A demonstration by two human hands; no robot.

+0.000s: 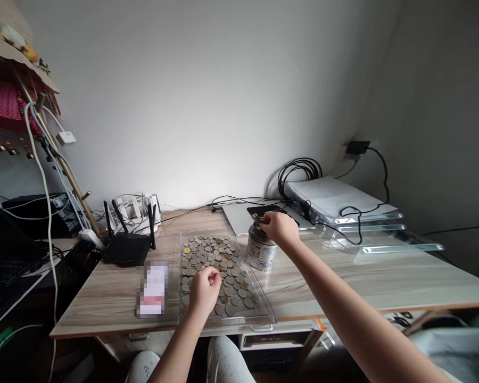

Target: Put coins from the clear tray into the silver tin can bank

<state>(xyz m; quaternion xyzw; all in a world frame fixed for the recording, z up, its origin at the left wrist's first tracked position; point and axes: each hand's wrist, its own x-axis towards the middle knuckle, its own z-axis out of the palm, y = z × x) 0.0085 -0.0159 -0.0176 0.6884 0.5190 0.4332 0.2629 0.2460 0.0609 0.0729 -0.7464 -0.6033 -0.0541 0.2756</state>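
I have my right hand (280,227) pinching a coin-like piece (257,217) at the patterned tin's (260,252) mouth, two o'clock from the clear tray (227,321) of coins (203,258); my left hand's (203,290) grip, over them, is narrow, contents hidden.

The view comes from a camera on the person's head, facing forward and steeply enough downward to take in the table (403,282) from above its near edge. It sits close behind the work: the person's knees (228,359) show at six o'clock, the left forearm (179,340) enters from seven and the right forearm (355,319) from four. The left hand (205,287) and right hand (281,227) both fall below mid-frame. Across the table, the wall (207,106) fills twelve o'clock, its corner showing at two.
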